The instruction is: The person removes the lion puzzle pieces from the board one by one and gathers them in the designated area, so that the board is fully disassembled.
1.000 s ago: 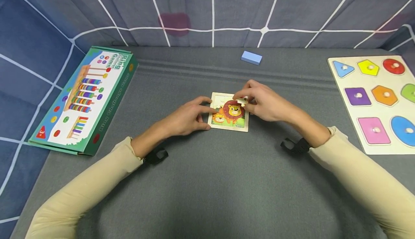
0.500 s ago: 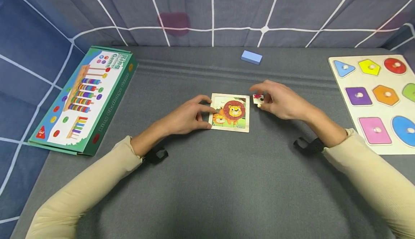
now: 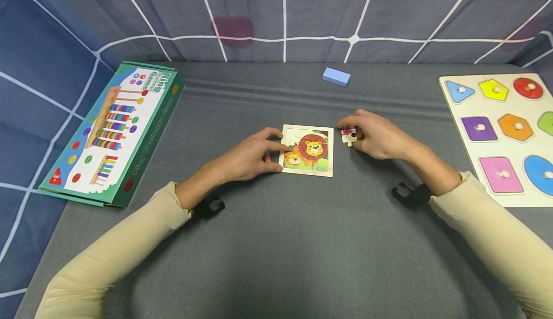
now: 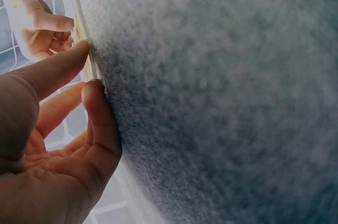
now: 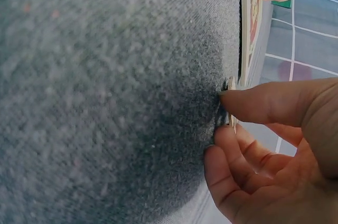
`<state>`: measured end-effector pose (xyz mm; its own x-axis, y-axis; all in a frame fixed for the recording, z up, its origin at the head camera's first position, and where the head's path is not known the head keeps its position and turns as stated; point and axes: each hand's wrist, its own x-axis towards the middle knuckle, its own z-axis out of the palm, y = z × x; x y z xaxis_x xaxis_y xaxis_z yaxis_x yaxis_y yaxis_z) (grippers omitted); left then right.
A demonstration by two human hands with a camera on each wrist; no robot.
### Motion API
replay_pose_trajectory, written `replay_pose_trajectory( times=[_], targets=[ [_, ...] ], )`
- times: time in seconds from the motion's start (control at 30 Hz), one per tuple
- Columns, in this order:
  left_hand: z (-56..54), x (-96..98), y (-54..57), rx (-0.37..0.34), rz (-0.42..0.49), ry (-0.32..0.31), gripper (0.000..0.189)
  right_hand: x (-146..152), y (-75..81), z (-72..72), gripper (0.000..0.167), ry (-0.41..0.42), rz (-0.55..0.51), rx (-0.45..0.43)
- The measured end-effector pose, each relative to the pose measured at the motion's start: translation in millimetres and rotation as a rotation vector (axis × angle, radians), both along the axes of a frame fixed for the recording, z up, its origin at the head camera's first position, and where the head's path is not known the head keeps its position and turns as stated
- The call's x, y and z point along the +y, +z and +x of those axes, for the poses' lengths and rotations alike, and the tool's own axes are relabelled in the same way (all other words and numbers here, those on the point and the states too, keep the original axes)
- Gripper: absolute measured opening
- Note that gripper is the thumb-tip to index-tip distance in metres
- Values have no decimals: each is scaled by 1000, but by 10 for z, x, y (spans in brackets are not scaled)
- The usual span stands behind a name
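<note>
A square lion jigsaw puzzle (image 3: 312, 148) in a pale wooden frame lies flat on the grey cloth. My left hand (image 3: 244, 158) holds its left side, thumb at the lower corner and another finger near the upper one, while the index finger rests over the picture. Just right of the frame, my right hand (image 3: 378, 134) pinches a small puzzle piece (image 3: 348, 135) between thumb and fingers, low over the cloth. The right wrist view shows that puzzle piece (image 5: 231, 102) edge-on at the thumb tip. In the left wrist view the puzzle's underside is hidden.
A green-edged ring game box (image 3: 116, 131) lies at the left. At the right is a pale board (image 3: 466, 112) with several knobbed coloured shapes. A small blue block (image 3: 336, 77) sits behind the puzzle, near the tiled-pattern curtain (image 3: 259, 11).
My right hand has moved right, from over the puzzle's upper right corner to beside the frame, carrying the piece. The piece has turned slightly. My left hand has stayed at the frame.
</note>
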<state>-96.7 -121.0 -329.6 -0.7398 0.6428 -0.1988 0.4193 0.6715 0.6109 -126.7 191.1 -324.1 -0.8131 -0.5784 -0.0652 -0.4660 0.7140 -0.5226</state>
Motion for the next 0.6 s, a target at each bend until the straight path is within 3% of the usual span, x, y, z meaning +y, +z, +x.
replay_pose_trajectory(
  times=[0.2,0.6],
  targets=[
    [8,4,5,14,-6,-1,44,1,17,21,49,-27,22,-51],
    [11,6,12,14,-10,-4,43,7,-25,40,43,-23,-5,-22]
  ],
)
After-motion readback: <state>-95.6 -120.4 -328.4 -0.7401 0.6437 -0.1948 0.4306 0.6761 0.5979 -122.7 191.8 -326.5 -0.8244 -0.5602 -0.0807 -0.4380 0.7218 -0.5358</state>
